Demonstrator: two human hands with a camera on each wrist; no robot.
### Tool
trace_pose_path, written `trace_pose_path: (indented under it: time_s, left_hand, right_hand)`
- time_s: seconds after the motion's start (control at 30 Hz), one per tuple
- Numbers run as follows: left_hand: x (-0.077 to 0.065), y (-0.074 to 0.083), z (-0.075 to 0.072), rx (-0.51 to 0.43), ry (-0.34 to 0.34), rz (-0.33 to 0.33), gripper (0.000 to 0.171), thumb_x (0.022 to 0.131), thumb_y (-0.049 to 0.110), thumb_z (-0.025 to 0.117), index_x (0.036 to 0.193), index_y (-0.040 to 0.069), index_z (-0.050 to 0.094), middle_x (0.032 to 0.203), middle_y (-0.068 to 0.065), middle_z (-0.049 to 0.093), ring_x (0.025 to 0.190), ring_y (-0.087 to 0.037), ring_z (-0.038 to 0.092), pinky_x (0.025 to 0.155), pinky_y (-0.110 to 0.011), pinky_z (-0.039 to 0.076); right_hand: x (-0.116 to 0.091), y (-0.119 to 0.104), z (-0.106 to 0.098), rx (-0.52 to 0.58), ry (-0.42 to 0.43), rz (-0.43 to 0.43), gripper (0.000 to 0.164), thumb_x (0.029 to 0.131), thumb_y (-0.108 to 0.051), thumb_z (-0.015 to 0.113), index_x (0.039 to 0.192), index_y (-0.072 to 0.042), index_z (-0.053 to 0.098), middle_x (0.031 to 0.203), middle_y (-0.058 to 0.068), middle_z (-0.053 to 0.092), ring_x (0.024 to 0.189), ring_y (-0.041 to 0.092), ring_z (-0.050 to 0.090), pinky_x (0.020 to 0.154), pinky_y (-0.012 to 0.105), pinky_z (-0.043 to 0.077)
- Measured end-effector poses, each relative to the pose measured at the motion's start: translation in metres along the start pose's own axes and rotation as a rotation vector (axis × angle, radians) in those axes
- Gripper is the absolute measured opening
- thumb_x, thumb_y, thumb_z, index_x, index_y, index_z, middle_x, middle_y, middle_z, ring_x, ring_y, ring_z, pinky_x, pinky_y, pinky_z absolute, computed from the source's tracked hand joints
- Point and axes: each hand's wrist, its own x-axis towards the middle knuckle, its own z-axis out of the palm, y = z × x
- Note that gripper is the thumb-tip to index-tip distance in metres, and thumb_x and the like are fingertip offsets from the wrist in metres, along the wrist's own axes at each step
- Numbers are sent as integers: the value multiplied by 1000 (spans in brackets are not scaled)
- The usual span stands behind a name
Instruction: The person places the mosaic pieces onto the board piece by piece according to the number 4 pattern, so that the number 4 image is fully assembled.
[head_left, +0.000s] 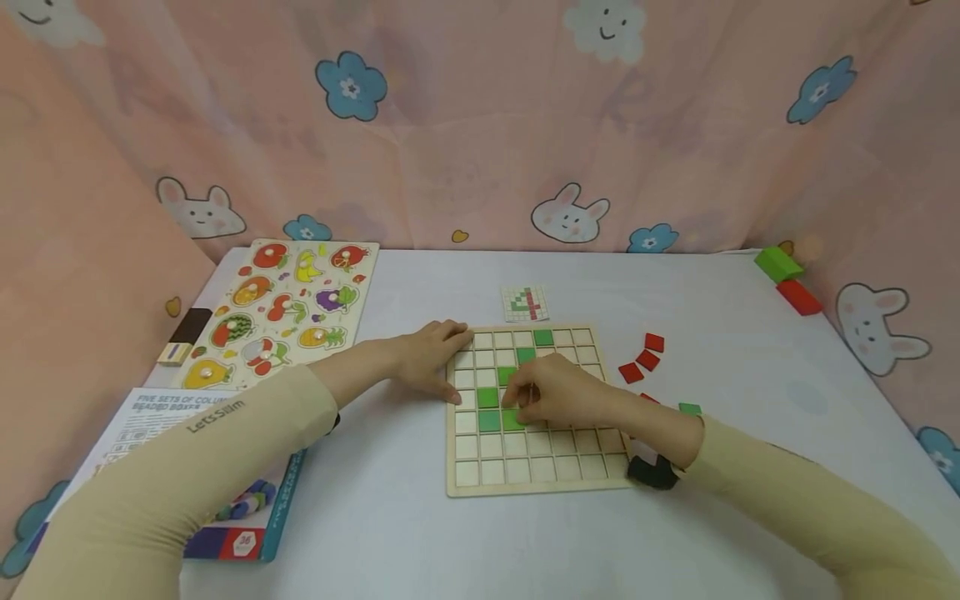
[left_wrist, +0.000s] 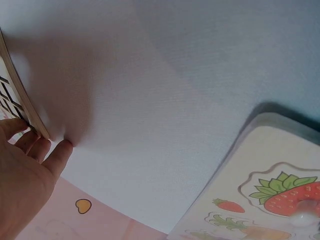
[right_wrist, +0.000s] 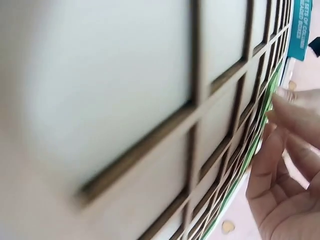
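Observation:
A wooden grid board (head_left: 467, 490) with square cells lies on the table. Green square tiles (head_left: 488, 397) sit in several of its cells. My right hand (head_left: 562, 392) is over the middle of the board, with fingers curled and thumb and fingertips at a green tile (head_left: 513, 419) in a lower cell. The right wrist view shows those fingertips (right_wrist: 276, 102) against green at the board's surface. My left hand (head_left: 427, 358) rests at the board's left edge, thumb and fingers spread along the frame. In the left wrist view its fingers (left_wrist: 59, 156) touch the board's corner.
Behind the board lies a small pattern card (head_left: 525, 304). Red tiles (head_left: 648, 360) and a green tile (head_left: 689, 408) are at the right. A fruit puzzle board (head_left: 365, 283) and a box (head_left: 247, 546) are at the left. Green (head_left: 778, 265) and red (head_left: 798, 297) blocks sit far right.

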Motion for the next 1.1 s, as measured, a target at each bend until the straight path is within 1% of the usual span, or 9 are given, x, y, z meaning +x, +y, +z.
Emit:
trace_pose_path:
  time_s: [0.07,0.13,0.3,0.53,0.63,0.7,0.87,0.97,1.1]
  left_hand:
    - [1,0,0,2,0,1,104,87,53,70,159,5,12,166,-18,13,153,-35,16,124,-49,25]
    - [1,0,0,3,-4,-6,104,87,53,70,159,6,11,166,-17,12,153,-34,16,124,-49,25]
    - [3,1,1,14,-4,-14,104,87,53,69,159,6,12,166,-16,12,153,-34,16,124,-49,25]
    - [3,1,1,16,-6,-20,104,86,54,70,159,7,12,166,-17,13,153,-35,17,124,-49,26]
    - [3,1,0,14,-9,-19,105,86,54,70,159,7,11,166,-16,12,153,-35,17,124,-49,26]
    - [2,1,1,9,-9,-14,105,86,54,70,159,6,12,166,-17,12,153,-35,17,124,-49,26]
    - [1,2,1,10,2,1,103,87,51,70,158,3,13,165,-19,14,152,-36,18,123,-49,26]
    - [1,2,0,14,1,-1,103,87,50,70,158,2,13,165,-19,14,152,-36,18,124,-49,26]
    - [2,1,1,12,-3,-7,104,87,51,71,159,4,12,166,-18,12,153,-35,16,125,-48,25]
  right_hand:
    - [-6,7,-3,3,5,7,14,86,-16,76,99,-19,75,76,-8,63,72,8,56,64,20,48]
    - [-13,16,-10,8,14,23,15,87,-19,75,102,-20,73,76,-7,60,72,9,54,63,20,46]
    - [-43,49,-37,28,19,78,7,90,-20,72,96,-20,70,77,-4,59,74,13,54,61,20,44]
    - [-90,89,-75,-45,19,253,8,86,-20,74,90,-18,67,79,-2,60,78,15,55,63,22,48]
    - [-106,106,-86,-51,-23,287,15,83,-22,78,93,-18,68,83,-2,61,79,15,55,65,23,49]
    - [-114,115,-92,-31,-70,291,18,80,-20,79,95,-18,69,87,-1,63,80,14,55,67,23,50]
    - [-129,130,-99,74,-158,249,26,76,-12,81,99,-21,73,100,4,62,86,16,55,69,24,51]
    - [-132,136,-98,103,-174,222,27,75,-14,82,99,-23,75,102,5,61,89,17,53,68,24,52]
    - [-131,142,-93,70,-152,194,25,75,-16,83,96,-26,75,98,2,60,86,16,53,65,22,52]
